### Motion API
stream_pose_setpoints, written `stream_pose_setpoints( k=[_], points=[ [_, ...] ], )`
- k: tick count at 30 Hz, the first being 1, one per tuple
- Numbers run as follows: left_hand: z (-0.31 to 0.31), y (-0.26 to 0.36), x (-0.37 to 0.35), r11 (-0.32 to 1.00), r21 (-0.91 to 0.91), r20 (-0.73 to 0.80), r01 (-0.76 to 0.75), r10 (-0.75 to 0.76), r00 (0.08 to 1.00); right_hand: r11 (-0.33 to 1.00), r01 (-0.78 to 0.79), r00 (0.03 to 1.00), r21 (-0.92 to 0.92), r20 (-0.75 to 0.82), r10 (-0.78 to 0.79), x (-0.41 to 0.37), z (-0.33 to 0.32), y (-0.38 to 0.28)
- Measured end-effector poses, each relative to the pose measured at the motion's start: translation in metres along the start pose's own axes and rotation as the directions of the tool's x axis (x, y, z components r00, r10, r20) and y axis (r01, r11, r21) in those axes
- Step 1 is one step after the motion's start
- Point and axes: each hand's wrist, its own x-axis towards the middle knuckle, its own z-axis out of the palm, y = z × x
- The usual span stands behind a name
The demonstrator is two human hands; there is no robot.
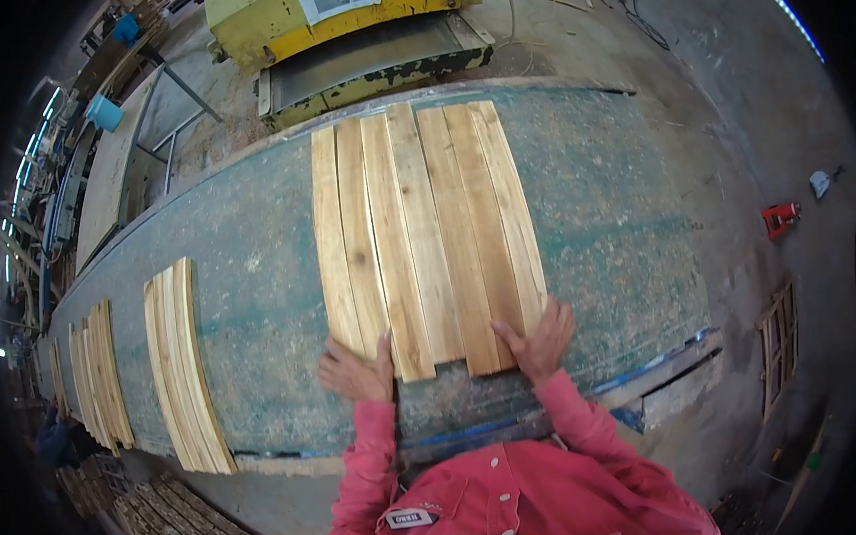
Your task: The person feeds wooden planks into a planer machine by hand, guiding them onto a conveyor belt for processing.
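Several pale wooden boards (410, 240) lie side by side on the worn green tabletop (258, 264), their near ends uneven. My left hand (358, 371) grips the near left corner of this row, its fingers at the outer side and its thumb along the board ends. At the near right corner, my right hand (541, 341) is closed around the outermost board's edge, with the thumb over the wood. The fingertips of both hands are partly hidden.
To the left on the same table lie a narrower group of boards (184, 361) and another group (100, 373) farther off. A yellow machine (344, 35) stands beyond the table. Stacked wood (177, 517) sits at lower left; a red object (780, 219) lies on the floor at right.
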Motion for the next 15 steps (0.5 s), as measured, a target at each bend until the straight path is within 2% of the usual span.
stream_pose_setpoints(
  k=[5,8,12,13,14,15],
  points=[
    [0.019,0.015,0.032,0.999,-0.050,0.000,0.003,-0.003,1.000,0.998,0.058,0.998,-0.021,-0.008,-0.059,0.048,0.017,-0.013],
    [0.046,0.037,0.094,0.998,-0.057,-0.079,-0.012,0.008,0.997,0.995,0.096,0.995,-0.031,-0.022,-0.096,0.110,0.055,-0.033],
    [0.124,0.078,0.259,0.998,-0.028,-0.077,-0.048,0.045,0.996,0.988,0.150,0.987,-0.033,-0.048,-0.151,0.265,0.145,-0.087],
    [0.134,0.097,0.312,0.999,-0.012,0.030,-0.031,0.031,0.999,0.988,0.141,0.990,-0.057,-0.022,-0.142,0.314,0.170,-0.105],
    [0.162,0.103,0.359,0.998,0.022,-0.073,-0.058,0.059,0.996,0.981,0.168,0.982,-0.101,-0.067,-0.176,0.356,0.193,-0.125],
    [0.174,0.112,0.394,0.998,0.050,-0.104,-0.035,0.040,0.994,0.971,0.192,0.971,-0.144,-0.117,-0.209,0.387,0.207,-0.143]
  ],
)
